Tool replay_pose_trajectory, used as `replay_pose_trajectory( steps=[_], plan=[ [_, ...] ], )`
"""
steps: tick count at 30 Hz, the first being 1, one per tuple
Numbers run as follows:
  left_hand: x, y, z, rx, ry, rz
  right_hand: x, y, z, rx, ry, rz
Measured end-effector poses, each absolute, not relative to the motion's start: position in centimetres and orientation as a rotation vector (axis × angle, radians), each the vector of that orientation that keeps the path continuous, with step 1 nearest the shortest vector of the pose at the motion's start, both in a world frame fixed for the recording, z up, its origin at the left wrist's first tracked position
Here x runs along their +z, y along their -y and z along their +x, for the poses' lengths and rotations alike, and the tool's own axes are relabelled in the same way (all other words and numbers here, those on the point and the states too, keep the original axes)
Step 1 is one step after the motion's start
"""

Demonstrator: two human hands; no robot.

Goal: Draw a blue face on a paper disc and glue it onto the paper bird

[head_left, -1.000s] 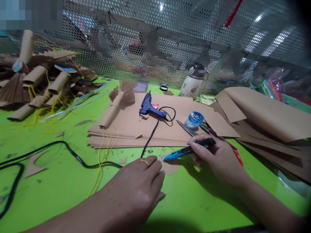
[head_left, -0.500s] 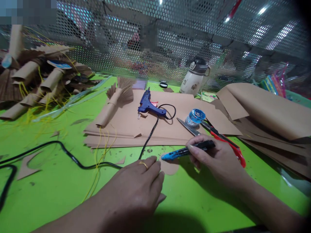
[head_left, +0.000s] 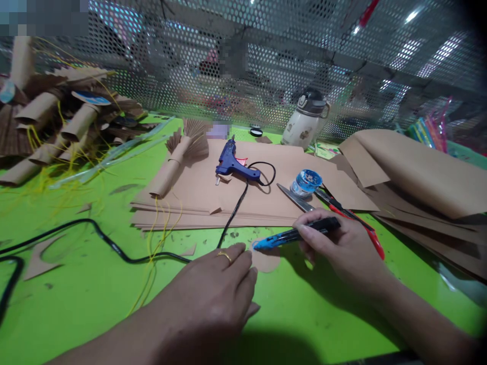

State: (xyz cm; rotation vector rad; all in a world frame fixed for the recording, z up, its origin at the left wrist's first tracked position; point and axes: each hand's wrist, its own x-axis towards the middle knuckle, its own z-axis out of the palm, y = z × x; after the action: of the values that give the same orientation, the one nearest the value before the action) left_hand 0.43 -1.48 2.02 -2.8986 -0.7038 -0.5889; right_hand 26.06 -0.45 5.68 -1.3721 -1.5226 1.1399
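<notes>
My right hand (head_left: 342, 248) grips a blue and black marker (head_left: 292, 235), its blue tip touching a small round brown paper piece (head_left: 267, 259) on the green table (head_left: 95, 299). Palm down, my left hand (head_left: 213, 294) has its fingers pressed flat on the left edge of that paper piece; a ring sits on one finger.
A stack of brown paper sheets (head_left: 213, 203) lies behind, carrying a blue glue gun (head_left: 234, 166) with a black cord (head_left: 114, 248), a rolled paper fan piece (head_left: 175, 162), a blue tape roll (head_left: 306, 183) and red-handled scissors (head_left: 342, 213). More folded paper (head_left: 414, 172) lies right; paper rolls (head_left: 57, 132) pile left.
Both hands stay almost in place; the marker tip shifts very slightly on the paper piece. The view has tilted a little.
</notes>
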Motion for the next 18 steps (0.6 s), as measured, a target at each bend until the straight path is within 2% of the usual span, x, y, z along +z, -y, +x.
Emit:
replay_pose_trajectory(
  steps=[7,12,18],
  plan=[
    [1.97,1.47,0.39,-0.587,0.707,-2.87,5.76,0.41,25.65,1.153,1.538,-1.374],
    [1.23,1.27,0.63,-0.735,0.679,-2.811,5.92,0.52,25.97,1.167,1.553,-1.384],
    [1.77,1.38,0.42,-0.57,0.716,-2.865,5.83,0.47,25.98,1.145,1.532,-1.381]
  ],
)
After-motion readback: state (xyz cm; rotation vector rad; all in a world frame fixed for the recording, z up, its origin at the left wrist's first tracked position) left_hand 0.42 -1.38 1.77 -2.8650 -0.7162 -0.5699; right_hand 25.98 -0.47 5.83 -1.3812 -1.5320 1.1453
